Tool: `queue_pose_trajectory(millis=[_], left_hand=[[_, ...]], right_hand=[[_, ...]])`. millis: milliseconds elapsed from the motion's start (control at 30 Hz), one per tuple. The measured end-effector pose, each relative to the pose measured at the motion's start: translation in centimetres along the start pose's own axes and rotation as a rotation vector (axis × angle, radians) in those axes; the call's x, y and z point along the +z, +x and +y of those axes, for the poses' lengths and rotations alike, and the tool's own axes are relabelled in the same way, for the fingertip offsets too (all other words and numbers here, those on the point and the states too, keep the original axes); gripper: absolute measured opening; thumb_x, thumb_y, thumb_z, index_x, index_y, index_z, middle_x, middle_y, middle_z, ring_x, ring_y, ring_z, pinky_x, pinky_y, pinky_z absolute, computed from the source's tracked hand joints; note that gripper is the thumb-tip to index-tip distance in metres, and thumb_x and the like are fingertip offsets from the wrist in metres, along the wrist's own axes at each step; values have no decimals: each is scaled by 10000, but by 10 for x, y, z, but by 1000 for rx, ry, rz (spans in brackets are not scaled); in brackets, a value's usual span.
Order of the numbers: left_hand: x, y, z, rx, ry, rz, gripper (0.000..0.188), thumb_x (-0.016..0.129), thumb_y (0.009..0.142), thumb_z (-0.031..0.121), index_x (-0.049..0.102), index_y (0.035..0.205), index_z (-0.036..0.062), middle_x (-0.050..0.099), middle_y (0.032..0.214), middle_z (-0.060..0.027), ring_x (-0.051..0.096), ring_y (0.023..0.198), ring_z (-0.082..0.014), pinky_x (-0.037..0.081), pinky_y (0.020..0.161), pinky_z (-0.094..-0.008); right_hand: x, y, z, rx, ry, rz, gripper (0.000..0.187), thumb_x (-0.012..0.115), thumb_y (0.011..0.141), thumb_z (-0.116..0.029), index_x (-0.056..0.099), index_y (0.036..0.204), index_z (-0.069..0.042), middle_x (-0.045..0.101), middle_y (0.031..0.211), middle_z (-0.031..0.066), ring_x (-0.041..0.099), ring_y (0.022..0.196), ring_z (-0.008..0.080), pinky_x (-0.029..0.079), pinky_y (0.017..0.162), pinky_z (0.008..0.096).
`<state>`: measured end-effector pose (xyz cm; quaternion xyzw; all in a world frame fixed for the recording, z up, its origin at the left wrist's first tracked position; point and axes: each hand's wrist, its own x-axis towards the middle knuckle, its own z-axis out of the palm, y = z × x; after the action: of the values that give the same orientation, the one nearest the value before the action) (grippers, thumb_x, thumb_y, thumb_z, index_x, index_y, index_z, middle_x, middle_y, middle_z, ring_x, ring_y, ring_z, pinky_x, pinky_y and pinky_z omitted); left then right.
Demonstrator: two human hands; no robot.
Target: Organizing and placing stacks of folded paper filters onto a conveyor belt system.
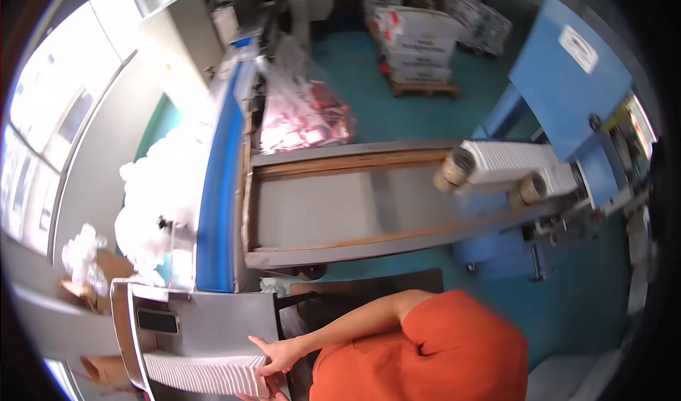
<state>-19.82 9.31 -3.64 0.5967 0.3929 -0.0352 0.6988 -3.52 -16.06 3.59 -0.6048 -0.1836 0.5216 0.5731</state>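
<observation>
As the head view shows, a right hand (284,355), reaching in from a short orange sleeve (461,333), sits at the near right end of a long row of thin, white, pleated pieces (202,375). Its fingers are spread apart, one extended over the metal and others touching that end of the row; whether they clamp it, I cannot tell. Of the left hand (269,396), only a little shows at the lower rim beside the same end (too cropped to tell whether it is open or closed). The row stretches leftward from both hands along the lower part of a grey sheet-metal worktop (227,316), toward a pale raised side wall (125,337).

A dark-screened phone (157,321) lies near that wall, above the row. Between the phone and the worktop's right edge, smooth grey metal gives the right hand room to move. Beyond the worktop's upper edge runs a bright blue conveyor belt (221,188), with a long, wood-edged metal trough (319,202) to its right.
</observation>
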Motion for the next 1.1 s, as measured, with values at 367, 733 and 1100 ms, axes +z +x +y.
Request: queue_pose_trajectory(millis=[367, 733, 1100], left_hand=[[-102, 92, 115, 839, 902, 904, 490, 683, 858, 314, 567, 1230, 16, 564, 1264, -183, 504, 1200, -335, 346, 1045, -437], [-118, 187, 202, 479, 1143, 785, 882, 506, 768, 779, 581, 1241, 38, 545, 1230, -125, 439, 1215, -279, 311, 948, -472], [-94, 77, 139, -106, 921, 964, 759, 601, 753, 647, 596, 1155, 4, 643, 1161, -200, 523, 1203, -350, 186, 1081, -572]], right_hand=[[56, 79, 33, 179, 549, 78, 1062, 795, 802, -353, 67, 1462, 51, 389, 1351, 225, 490, 1209, 272, 482, 960, 390], [53, 88, -20, 436, 444, 55, 854, 719, 881, -253, 135, 1456, -12, 402, 1349, 177, 474, 1241, 271, 474, 1001, 455], [-91, 119, -51, 227, -358, 26, 697, 790, 804, -294, 461, 1311, 53, 620, 1150, 130, 606, 1042, 166, 494, 883, 306]])
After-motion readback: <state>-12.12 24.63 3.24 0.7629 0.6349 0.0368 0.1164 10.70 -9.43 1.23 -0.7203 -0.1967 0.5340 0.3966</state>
